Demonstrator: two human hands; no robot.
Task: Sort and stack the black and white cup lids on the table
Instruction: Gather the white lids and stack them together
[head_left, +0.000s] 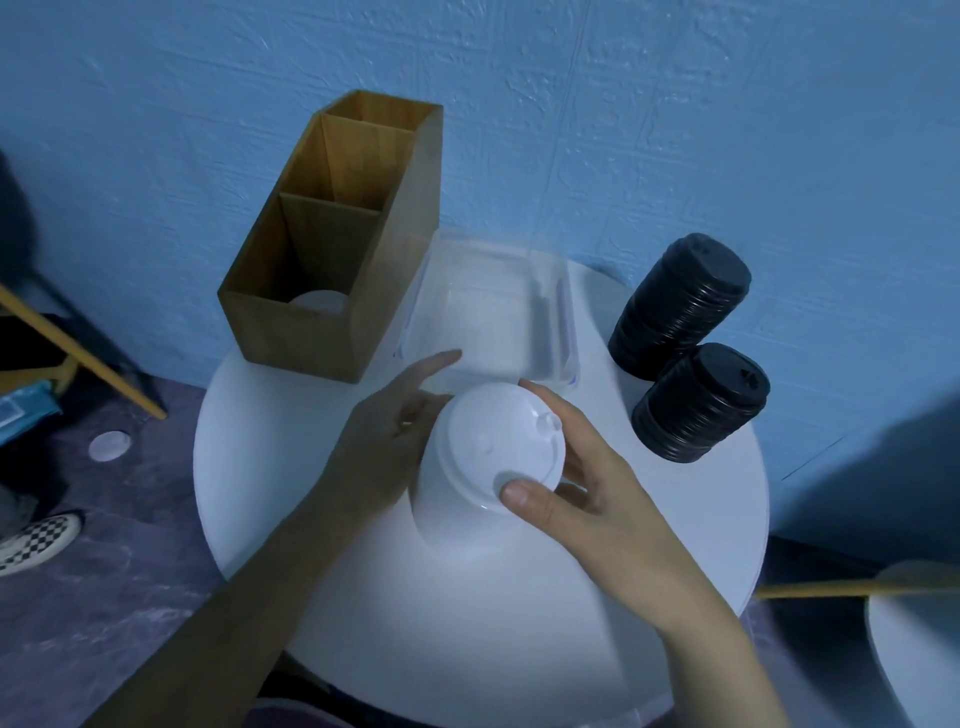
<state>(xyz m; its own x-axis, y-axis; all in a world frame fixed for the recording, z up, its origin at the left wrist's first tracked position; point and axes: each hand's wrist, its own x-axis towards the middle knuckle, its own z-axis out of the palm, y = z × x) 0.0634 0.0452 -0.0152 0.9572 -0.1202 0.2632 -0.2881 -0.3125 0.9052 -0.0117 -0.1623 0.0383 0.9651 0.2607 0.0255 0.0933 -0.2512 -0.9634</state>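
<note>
At frame centre the upright stack of white plastic cup lids (483, 452) stood on the round white table (519, 649), right hand (597, 499) pinching its top rim, left hand (379, 447) against its left side, grip indeterminable.

Divided box (332, 291) back left on the desk (675, 519), tub (493, 312) just right of it. Further right, rear lid stack (680, 306) stands behind nearer lid stack (701, 405). Front centre, middle lid stack (488, 467) sits between left hand (384, 441) and right hand (597, 493).
</note>
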